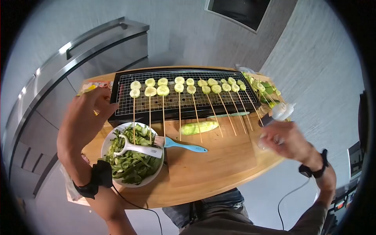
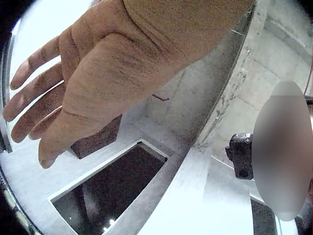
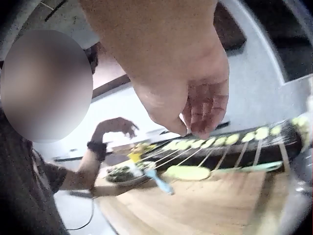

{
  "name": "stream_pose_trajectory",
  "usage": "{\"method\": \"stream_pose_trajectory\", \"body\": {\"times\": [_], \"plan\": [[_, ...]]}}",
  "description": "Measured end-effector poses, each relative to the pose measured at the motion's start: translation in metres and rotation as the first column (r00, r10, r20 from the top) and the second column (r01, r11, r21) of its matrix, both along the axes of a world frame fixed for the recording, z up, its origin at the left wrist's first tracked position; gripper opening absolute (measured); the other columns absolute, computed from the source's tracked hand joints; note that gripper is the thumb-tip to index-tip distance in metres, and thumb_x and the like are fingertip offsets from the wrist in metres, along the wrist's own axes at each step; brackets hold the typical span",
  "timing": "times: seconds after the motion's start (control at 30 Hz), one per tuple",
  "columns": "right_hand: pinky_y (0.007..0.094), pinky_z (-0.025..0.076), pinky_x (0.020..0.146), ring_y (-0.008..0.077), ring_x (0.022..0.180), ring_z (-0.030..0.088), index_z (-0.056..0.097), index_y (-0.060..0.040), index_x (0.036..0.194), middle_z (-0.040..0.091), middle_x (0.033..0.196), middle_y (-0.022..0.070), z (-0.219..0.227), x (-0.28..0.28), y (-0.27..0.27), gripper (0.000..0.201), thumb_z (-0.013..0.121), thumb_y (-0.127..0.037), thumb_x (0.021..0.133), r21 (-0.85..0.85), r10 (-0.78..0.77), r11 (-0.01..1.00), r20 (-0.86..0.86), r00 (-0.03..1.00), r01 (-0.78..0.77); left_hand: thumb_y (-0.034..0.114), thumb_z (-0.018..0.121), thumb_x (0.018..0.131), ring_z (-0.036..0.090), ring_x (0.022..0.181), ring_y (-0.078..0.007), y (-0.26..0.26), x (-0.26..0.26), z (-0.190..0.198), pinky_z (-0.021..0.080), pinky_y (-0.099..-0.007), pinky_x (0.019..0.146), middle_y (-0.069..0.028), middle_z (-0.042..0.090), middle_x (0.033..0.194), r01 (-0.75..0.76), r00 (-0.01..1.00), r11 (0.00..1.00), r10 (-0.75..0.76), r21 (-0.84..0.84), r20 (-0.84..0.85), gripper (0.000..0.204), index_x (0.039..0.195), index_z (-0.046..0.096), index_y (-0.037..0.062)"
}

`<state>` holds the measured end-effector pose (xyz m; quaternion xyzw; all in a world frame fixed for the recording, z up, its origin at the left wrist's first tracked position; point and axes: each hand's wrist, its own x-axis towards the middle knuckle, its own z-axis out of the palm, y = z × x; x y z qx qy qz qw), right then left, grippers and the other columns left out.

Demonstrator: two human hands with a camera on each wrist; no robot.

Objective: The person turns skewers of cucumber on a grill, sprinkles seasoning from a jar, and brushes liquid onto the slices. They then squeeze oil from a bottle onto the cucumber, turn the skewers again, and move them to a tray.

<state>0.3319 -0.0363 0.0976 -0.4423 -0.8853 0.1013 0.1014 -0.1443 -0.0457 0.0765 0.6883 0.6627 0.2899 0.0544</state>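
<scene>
My left hand (image 1: pixel 84 113) is raised at the grill's left end, above the bowl's far side. Its fingers are loosely bent, with nothing between them in the left wrist view. My right hand (image 1: pixel 288 141), blurred, hovers over the table's right side, close to a clear container (image 1: pixel 282 111). In the right wrist view its fingers (image 3: pixel 208 110) are loosely curled and hold nothing. Between the hands, several wooden skewers with round pale green vegetable slices (image 1: pixel 163 90) lie across the wire rack of a black grill (image 1: pixel 152 113), sticks toward me.
A white bowl (image 1: pixel 105 147) of green peelings stands front left, a white peeler (image 1: pixel 143 150) lying across it. Beside it lies a blue basting brush (image 1: pixel 186 145). A peeled pale green vegetable (image 1: pixel 199 127) and a slim green strip-like object (image 1: pixel 229 114) lie before the grill. More skewered vegetables (image 1: pixel 268 89) sit right.
</scene>
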Motion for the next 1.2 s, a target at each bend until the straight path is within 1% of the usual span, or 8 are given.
{"method": "stream_pose_trajectory", "body": {"times": [0.1,0.17,0.3,0.37,0.47,0.7,0.9,1.2], "plan": [[0.0415,0.060,0.062,0.0277,0.064,0.071,0.072,-0.0020,0.110,0.073,0.082,0.0115,-0.047,-0.061,0.013,0.030,0.064,-0.029,0.098,0.033,0.367,0.923,0.214,0.905,-0.382,0.014,0.075,0.089,0.075,0.087,-0.0270,-0.004,-0.001,0.001,0.056,-0.0387,0.076,-0.0173,0.077,0.094,-0.014,1.000,0.999,0.014,-0.031,0.007,0.031,0.116,0.070,-0.0010],[0.0463,0.058,0.062,0.0335,0.066,0.071,0.069,0.0016,0.104,0.071,0.076,0.0164,-0.053,-0.105,0.017,0.031,0.060,-0.028,0.099,-0.167,0.419,0.908,0.380,0.825,-0.385,0.015,0.076,0.089,0.075,0.084,-0.0293,-0.006,-0.001,0.002,0.056,-0.0392,0.074,-0.0178,0.076,0.091,-0.018,0.999,1.000,0.018,0.012,-0.029,0.029,0.111,0.069,-0.0014],[0.0489,0.057,0.062,0.0390,0.069,0.071,0.067,0.0036,0.098,0.068,0.073,0.0221,-0.079,-0.147,0.028,0.027,0.063,-0.023,0.095,-0.154,0.444,0.896,0.359,0.821,-0.418,0.020,0.077,0.088,0.072,0.079,-0.0351,0.004,-0.007,-0.009,0.055,-0.0421,0.071,-0.0192,0.073,0.081,-0.059,0.993,0.997,0.064,0.059,-0.098,0.024,0.097,0.070,-0.0009],[0.0536,0.055,0.062,0.0415,0.067,0.069,0.061,-0.0028,0.119,0.069,0.071,0.0197,-0.095,-0.155,0.040,0.035,0.066,-0.025,0.093,-0.185,0.422,0.906,0.434,0.796,-0.379,0.025,0.077,0.086,0.068,0.074,-0.0399,0.009,-0.008,-0.016,0.053,-0.0466,0.069,-0.0210,0.068,0.074,-0.060,0.990,0.995,0.070,0.085,-0.120,0.026,0.084,0.071,-0.0005],[0.0528,0.055,0.062,0.0423,0.066,0.068,0.065,-0.0019,0.106,0.067,0.066,0.0177,-0.105,-0.150,0.042,0.029,0.068,-0.026,0.091,-0.120,0.400,0.916,0.353,0.846,-0.383,0.026,0.077,0.085,0.065,0.073,-0.0424,0.021,-0.009,-0.025,0.052,-0.0493,0.068,-0.0226,0.066,0.072,-0.035,0.993,0.999,0.030,-0.039,-0.115,0.030,0.076,0.070,-0.0014],[0.0516,0.052,0.062,0.0423,0.067,0.066,0.068,-0.0027,0.089,0.068,0.073,0.0176,-0.058,-0.143,0.030,0.028,0.069,-0.031,0.092,-0.305,0.418,0.898,0.359,0.835,-0.318,0.030,0.079,0.084,0.071,0.085,-0.0421,0.033,0.005,-0.042,0.058,-0.0478,0.077,-0.0242,0.071,0.086,-0.069,0.983,0.989,0.046,-0.131,-0.176,0.030,0.086,0.075,0.0007],[0.0413,0.052,0.058,0.0310,0.058,0.065,0.074,-0.0057,0.087,0.065,0.066,0.0109,0.010,-0.132,0.024,0.026,0.078,-0.031,0.090,-0.031,0.449,0.888,0.280,0.849,-0.459,0.029,0.079,0.082,0.072,0.091,-0.0404,0.033,0.017,-0.037,0.059,-0.0475,0.080,-0.0240,0.073,0.092,-0.105,0.987,0.956,0.067,-0.275,-0.145,0.031,0.091,0.076,-0.0007],[0.0208,0.046,0.049,0.0063,0.058,0.063,0.079,-0.0027,0.099,0.069,0.070,0.0014,0.068,-0.211,0.105,0.020,0.080,-0.021,0.092,-0.406,0.091,0.901,-0.170,0.981,-0.153,0.020,0.080,0.075,0.073,0.090,-0.0411,0.041,0.015,-0.057,0.059,-0.0481,0.080,-0.0257,0.073,0.091,-0.034,0.997,0.947,0.010,-0.319,-0.077,0.027,0.089,0.075,-0.0026]]}}
